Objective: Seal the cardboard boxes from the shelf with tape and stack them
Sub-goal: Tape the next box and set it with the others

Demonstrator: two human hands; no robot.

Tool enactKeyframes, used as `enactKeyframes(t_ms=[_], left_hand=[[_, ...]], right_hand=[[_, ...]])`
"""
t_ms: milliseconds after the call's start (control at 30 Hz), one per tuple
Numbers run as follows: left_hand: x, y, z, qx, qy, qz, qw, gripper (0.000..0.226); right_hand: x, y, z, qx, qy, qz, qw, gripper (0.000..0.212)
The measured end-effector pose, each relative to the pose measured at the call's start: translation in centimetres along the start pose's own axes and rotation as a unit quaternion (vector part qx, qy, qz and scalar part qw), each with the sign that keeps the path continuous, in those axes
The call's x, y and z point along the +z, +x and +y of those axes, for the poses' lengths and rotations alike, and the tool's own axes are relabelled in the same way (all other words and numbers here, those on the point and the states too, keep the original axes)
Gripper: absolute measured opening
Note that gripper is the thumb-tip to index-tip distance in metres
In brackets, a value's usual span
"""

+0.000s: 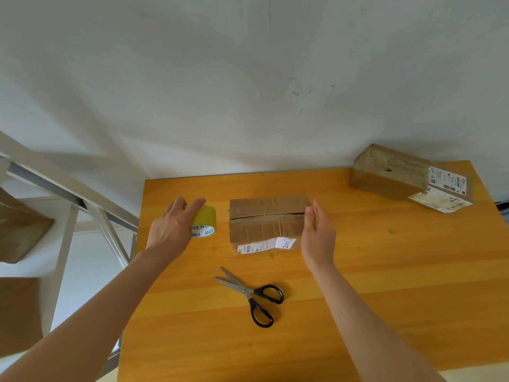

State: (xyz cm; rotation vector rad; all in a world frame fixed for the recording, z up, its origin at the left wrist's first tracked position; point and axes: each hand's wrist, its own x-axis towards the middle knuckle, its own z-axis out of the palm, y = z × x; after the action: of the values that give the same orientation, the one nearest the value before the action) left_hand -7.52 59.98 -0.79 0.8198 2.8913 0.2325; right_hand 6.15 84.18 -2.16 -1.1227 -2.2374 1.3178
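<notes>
The left hand (172, 227) curls over the top of a yellow roll of tape (205, 222), fingers wrapped around its far rim, and the roll sits on the counter (385, 271) close to the left edge. The right hand (316, 235) is held loose and fairly flat, palm turned inward, with its fingertips at the right end of a cardboard box (265, 219). I cannot tell whether they actually touch it.

That box lies in the middle of the counter between the two hands, just right of the tape. Its top flaps meet along a seam that gapes a little, and a white label is on its near side. In front of it lie black-handled scissors (250, 295) with the blades spread, well clear of both forearms.

A second box (391, 172) sits in the far right corner against the wall (248, 78), with a labelled parcel just beside it. The near and right stretches of the counter are bare wood. Off the left edge stands a white shelf (68, 188) holding brown cardboard (22, 230).
</notes>
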Motion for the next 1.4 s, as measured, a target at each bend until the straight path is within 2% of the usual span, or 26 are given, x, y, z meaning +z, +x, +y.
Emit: enactKeyframes(t_ms=[133,200,300,367,467,600,700,800,900,1000,1133,1267,1400], left_hand=[[0.1,0.1,-0.2,-0.007,0.001,-0.004,1.000,0.058],[0.2,0.1,-0.3,-0.010,0.005,-0.007,1.000,0.055],[0.4,0.0,-0.6,-0.010,0.005,-0.013,1.000,0.052],[0.5,0.1,-0.7,-0.009,0.007,-0.020,1.000,0.052],[0.6,0.2,-0.7,-0.012,0.014,-0.030,0.999,0.053],[0.8,0.2,-0.8,-0.015,0.011,-0.042,0.999,0.054],[1.0,0.4,-1.1,-0.001,0.002,-0.048,0.999,0.048],[1.2,1.1,-1.7,0.038,-0.061,-0.070,0.995,0.040],[0.9,1.6,-2.1,0.030,-0.086,-0.144,0.985,0.063],[0.5,1.6,-2.4,0.034,-0.095,-0.166,0.981,0.078],[0.6,1.8,-2.4,0.028,-0.150,-0.173,0.973,0.045],[0.8,2.0,-1.5,0.026,-0.163,-0.204,0.965,0.034],[1.3,2.4,-0.9,0.016,-0.167,-0.208,0.964,0.023]], right_hand=[[0.2,0.1,0.3,0.004,-0.099,-0.025,0.995,0.044],[0.3,0.1,0.1,-0.041,-0.182,-0.040,0.982,0.046],[1.0,-0.3,-0.6,-0.164,-0.315,-0.102,0.929,0.057],[1.6,-0.9,-0.9,-0.188,-0.375,-0.140,0.897,0.068],[2.6,-1.7,-1.1,-0.202,-0.417,-0.166,0.870,0.078],[4.7,-2.5,-2.2,-0.312,-0.432,-0.236,0.813,0.075],[6.2,-2.7,-3.0,-0.365,-0.426,-0.261,0.786,0.074],[6.6,-2.6,-3.0,-0.363,-0.433,-0.266,0.781,0.076],[6.7,-2.8,-2.5,-0.364,-0.419,-0.262,0.790,0.076],[6.7,-3.4,-1.8,-0.376,-0.403,-0.241,0.799,0.071],[6.6,-3.6,-1.2,-0.382,-0.410,-0.224,0.797,0.069],[6.5,-3.2,-1.2,-0.388,-0.422,-0.244,0.782,0.069],[6.4,-3.1,-1.3,-0.390,-0.417,-0.248,0.783,0.069]])
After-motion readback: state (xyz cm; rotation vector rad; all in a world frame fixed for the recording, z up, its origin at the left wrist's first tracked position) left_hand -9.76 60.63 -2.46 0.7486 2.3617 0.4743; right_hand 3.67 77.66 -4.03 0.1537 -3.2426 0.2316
